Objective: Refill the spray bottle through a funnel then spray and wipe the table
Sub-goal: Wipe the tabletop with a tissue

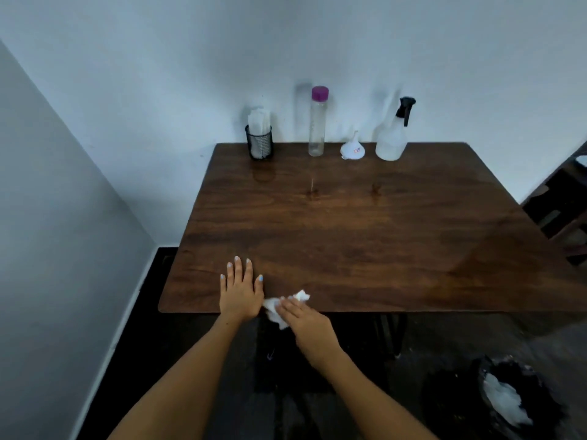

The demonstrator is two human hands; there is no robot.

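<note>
- Wooden table (pixel 365 236): dark brown top, set into a corner of pale walls; its surface shows a glossy sheen with faint reflections of the things standing along the far edge.
- Left hand (pixel 242 292): lies flat, palm down, on the near edge of the table, fingers straight and slightly spread, holding nothing.
- Right hand (pixel 303 315): just beside the left hand at the near edge, fingers extended and pressing down on a crumpled white tissue (pixel 284 308); the tissue lies partly on the tabletop and partly over the edge, one end showing beyond the fingertips.
- Spray bottle (pixel 392 139): translucent white body with a black trigger head, upright at the far edge, right of centre, well apart from both hands.
- Funnel (pixel 352 149): white, resting wide mouth down with its spout pointing up, just left of the spray bottle; a small label shows on its side.
- Clear bottle (pixel 317 123): tall, narrow, with a purple cap, upright left of the funnel.
- Black mesh holder (pixel 259 141): stands at the far left of the row, with white folded tissues upright in it.
- Black bin bag (pixel 495 398): on the floor at lower right, with white crumpled paper inside.
</note>
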